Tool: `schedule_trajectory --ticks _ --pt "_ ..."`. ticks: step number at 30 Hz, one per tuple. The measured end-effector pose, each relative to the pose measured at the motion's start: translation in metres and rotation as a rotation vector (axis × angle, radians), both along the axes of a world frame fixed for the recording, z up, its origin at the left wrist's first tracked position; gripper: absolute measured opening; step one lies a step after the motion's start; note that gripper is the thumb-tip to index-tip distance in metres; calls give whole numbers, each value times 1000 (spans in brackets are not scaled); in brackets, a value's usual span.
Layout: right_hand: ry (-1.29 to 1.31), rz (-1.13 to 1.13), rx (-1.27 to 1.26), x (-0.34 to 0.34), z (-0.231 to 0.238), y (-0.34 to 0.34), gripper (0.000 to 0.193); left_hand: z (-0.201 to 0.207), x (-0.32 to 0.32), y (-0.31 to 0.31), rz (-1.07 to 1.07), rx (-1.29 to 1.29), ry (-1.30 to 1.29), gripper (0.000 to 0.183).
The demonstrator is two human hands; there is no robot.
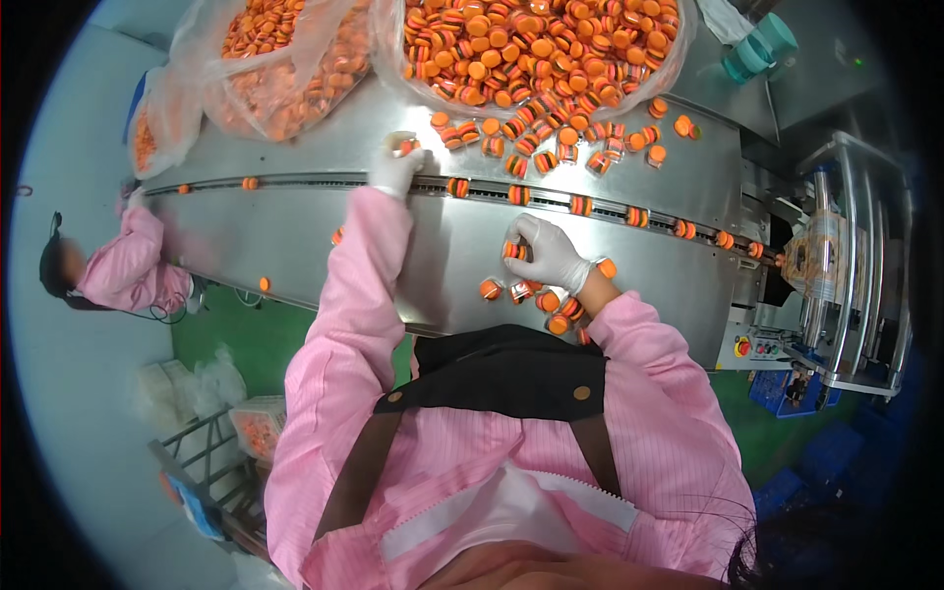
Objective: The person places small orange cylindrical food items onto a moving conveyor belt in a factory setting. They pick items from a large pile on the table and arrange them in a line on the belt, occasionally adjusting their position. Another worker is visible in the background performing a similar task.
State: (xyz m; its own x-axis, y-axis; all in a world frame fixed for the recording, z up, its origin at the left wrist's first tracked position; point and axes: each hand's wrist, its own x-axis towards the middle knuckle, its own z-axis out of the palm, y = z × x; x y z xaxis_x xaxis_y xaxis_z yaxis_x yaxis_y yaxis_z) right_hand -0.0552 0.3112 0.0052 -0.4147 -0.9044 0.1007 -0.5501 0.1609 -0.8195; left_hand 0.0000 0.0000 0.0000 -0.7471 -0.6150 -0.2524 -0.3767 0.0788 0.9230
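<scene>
My left hand (395,169), in a white glove, is closed on a small orange burger-shaped candy (407,147) just beyond the narrow conveyor track (547,200). On the near side of the track, my gloved right hand (553,258) curls its fingers around another layered candy (513,252). Several loose candies (559,324) lie on the steel table beside and below my right hand. Spaced along the track ride single candies, one of them (518,195) just beyond my right hand. Past the track, a loose scatter of candies (567,152) spreads from a big open clear bag (395,69).
More filled plastic bags (221,108) stand at the far left. The track runs right into a machine with a metal frame (836,265) and a control panel (755,347). Turquoise cups (757,51) sit at the back right. Another person in pink (128,261) works at the table's left end.
</scene>
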Motion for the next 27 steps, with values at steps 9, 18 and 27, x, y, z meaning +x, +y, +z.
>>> schedule_trajectory --ticks 9,18,27 --pt "-35 7 -17 0 -3 -1 30 13 39 -18 -69 -180 -449 15" --pt "-21 2 -35 1 3 1 29 19 -37 42 -5 -593 -245 52" --pt "-50 1 -45 -1 2 2 29 -14 -25 18 -57 -180 59 35"
